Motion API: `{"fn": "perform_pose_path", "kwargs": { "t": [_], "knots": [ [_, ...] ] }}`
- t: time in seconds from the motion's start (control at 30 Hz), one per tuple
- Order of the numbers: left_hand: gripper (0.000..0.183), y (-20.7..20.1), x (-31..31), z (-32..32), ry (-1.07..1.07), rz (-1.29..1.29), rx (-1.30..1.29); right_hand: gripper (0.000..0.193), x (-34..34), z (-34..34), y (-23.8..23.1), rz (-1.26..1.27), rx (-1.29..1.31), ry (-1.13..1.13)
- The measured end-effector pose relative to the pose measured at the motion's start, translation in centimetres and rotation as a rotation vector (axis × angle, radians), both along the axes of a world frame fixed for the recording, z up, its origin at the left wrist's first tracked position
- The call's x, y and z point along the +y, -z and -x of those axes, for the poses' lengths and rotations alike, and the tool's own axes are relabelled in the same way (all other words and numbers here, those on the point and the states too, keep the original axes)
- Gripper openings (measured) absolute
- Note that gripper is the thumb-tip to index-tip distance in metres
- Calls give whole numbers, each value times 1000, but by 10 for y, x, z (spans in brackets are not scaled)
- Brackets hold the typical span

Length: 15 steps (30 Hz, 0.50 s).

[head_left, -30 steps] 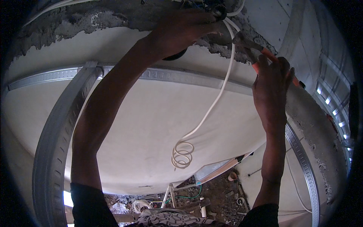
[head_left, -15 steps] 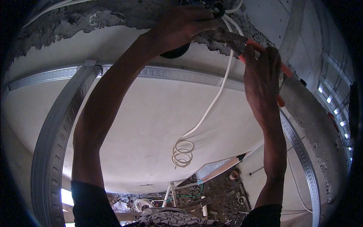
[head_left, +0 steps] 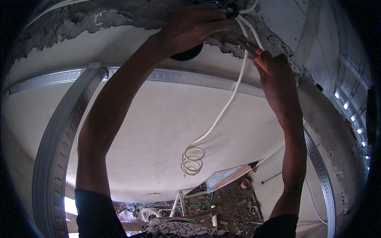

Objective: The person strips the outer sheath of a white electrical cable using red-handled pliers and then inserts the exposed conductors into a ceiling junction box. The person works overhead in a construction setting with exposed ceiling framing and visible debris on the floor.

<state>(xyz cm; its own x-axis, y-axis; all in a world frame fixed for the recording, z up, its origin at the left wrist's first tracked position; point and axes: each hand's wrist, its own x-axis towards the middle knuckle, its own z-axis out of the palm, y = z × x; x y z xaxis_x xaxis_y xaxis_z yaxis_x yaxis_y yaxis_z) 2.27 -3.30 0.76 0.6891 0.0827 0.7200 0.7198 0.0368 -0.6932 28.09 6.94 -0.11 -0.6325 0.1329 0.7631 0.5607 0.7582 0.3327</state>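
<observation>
Both my arms reach up to the top of the head view. My right hand (head_left: 281, 81) is closed round the orange handles of a pair of pliers (head_left: 260, 59). Their dark jaws point left, toward the fingertips of my left hand (head_left: 192, 29). Those left fingers are pinched together beside a black round piece (head_left: 230, 10); what lies between them is too dark to make out. A white cable (head_left: 237, 85) passes behind the pliers and hangs down, ending in a loose coil (head_left: 192, 160). A dark round object (head_left: 187, 53) shows partly under my left wrist.
A metal channel (head_left: 190, 77) runs across the pale wall, joined by an upright metal stud (head_left: 63, 131) at left. Rough broken plaster (head_left: 91, 22) edges the top. Far below are rubble, a coil of white cable (head_left: 150, 214), a brown pot (head_left: 245, 183) and a white ladder-like frame (head_left: 178, 202).
The handles of the pliers, spread apart before, are now squeezed together in my right hand. That hand has shifted slightly right; my left hand has barely moved.
</observation>
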Motion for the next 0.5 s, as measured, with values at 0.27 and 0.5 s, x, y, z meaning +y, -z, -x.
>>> {"fn": "perform_pose_path", "kwargs": {
  "t": [0.27, 0.5],
  "knots": [
    [44, -3, -1, -4, 36, 5, 11, 34, 24, -2, 3, -317, 23, -50],
    [45, -4, -1, -3, 39, 2, 25, 31, 25, 1, -3, -341, 31, -63]
  ]
}}
